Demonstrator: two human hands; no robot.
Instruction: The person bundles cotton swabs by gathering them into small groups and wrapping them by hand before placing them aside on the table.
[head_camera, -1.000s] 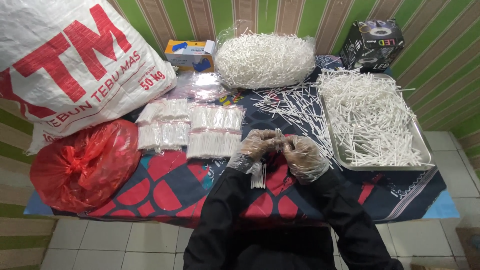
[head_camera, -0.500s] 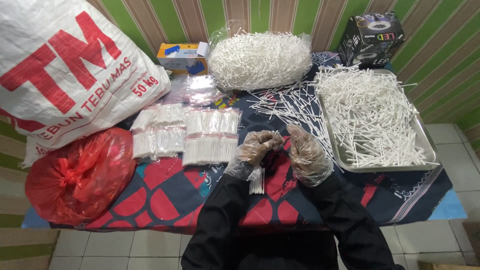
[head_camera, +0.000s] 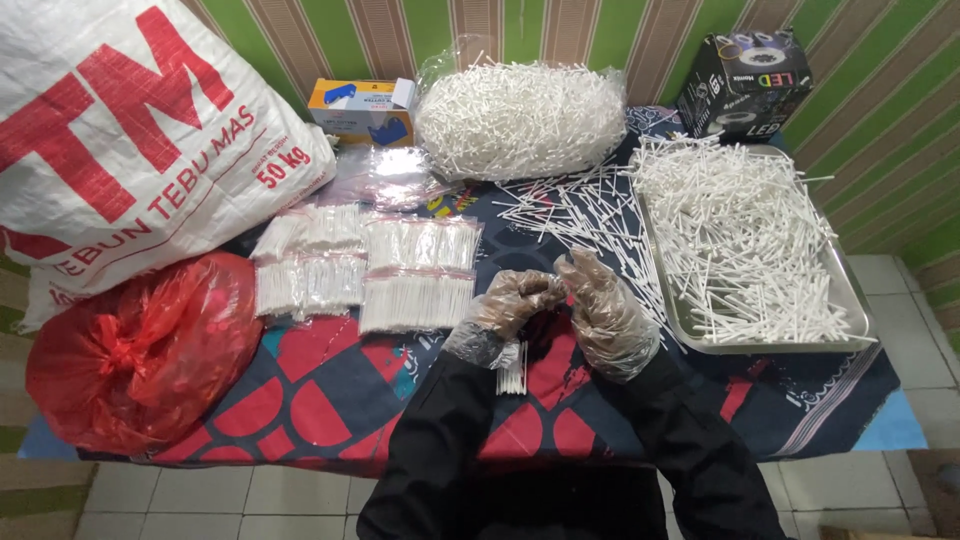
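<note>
Both my hands wear clear plastic gloves and meet in front of me over the patterned cloth (head_camera: 330, 400). My left hand (head_camera: 508, 305) pinches the top of a small pack of white sticks (head_camera: 512, 370), which hangs down below it. My right hand (head_camera: 603, 315) has its fingertips against the left hand's fingers at the pack's top. Several filled clear packs of white sticks (head_camera: 415, 272) lie in rows just left of my hands. Loose white sticks (head_camera: 580, 215) are scattered on the cloth just beyond my hands.
A metal tray (head_camera: 760, 342) heaped with white sticks sits at the right. At the back are a clear bag of sticks (head_camera: 520, 120), a blue and orange box (head_camera: 362, 108) and a black box (head_camera: 745, 82). A large white sack (head_camera: 130, 150) and a red plastic bag (head_camera: 140, 350) lie left.
My hands stay together at the pack and have turned slightly. The view has shifted a little; nothing on the table has moved.
</note>
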